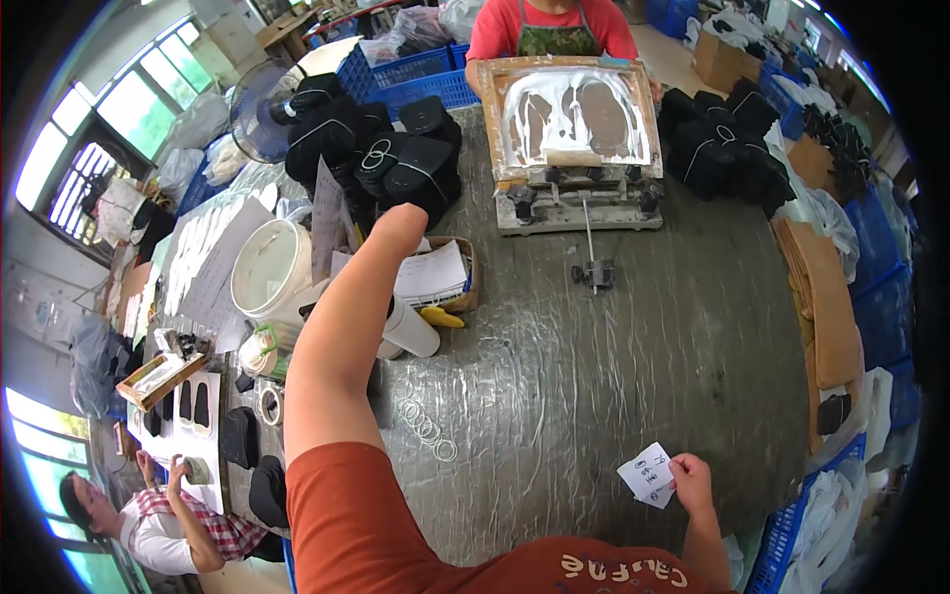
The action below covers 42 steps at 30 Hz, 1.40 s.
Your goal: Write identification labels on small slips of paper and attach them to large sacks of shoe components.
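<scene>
My right hand (694,482) pinches the edge of a small white paper slip (645,473) with handwriting on it, above the near right part of the table. My left arm stretches far across the table. At its end, my left hand (404,226) is against or just in front of the bundles of black pieces (421,170), which are stacked and tied with pale bands. The fingers of that hand are hidden, so I cannot make out whether it grips a bundle. Beside my left forearm lie a carton of papers (435,275) and a white bottle (411,329).
A screen-printing frame (576,117) with white paste stands at the far side, a co-worker (554,30) behind it. More black bundles (725,144) sit to its right. Pale rings (424,426) lie on the table (594,386). A white bucket (270,267) stands left; another person (178,525) works there.
</scene>
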{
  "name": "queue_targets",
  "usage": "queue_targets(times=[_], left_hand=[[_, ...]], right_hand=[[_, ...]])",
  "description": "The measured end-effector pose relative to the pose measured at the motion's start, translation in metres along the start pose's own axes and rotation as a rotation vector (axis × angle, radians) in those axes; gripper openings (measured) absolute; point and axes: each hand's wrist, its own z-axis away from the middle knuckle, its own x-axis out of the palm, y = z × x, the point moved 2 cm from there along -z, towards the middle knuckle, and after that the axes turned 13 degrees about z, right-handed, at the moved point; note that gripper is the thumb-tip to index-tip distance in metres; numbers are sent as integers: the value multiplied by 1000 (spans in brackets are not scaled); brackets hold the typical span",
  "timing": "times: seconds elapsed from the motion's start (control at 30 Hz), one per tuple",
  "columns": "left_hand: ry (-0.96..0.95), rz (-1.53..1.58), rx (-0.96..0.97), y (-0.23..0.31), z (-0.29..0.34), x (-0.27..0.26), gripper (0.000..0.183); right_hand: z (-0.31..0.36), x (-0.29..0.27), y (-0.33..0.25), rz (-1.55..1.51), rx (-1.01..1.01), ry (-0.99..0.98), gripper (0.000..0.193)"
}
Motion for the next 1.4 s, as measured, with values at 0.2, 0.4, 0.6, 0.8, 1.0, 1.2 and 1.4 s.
queue_targets(times=[0.2,0.4,0.6,0.8,1.0,1.2,1.4], left_hand=[[-309,-14,34,-27,-7,32,13],[91,331,76,39,48,-57,25],[204,986,362,105,198,-59,12],[70,999,7,98,299,25,17],[-16,916,-374,81,369,49,27],[82,775,-452,76,391,65,29],[276,707,-659,52,395,81,16]], right_hand=[[-3,1,-8,33,-39,-13,8],[-2,7,-26,34,-65,-204,10],[-7,58,-66,201,-262,-456,13],[-1,83,-91,643,-578,-328,29],[1,76,-75,621,-749,-25,29],[-23,64,-41,675,-675,179,27],[-65,34,14,374,-310,73,24]])
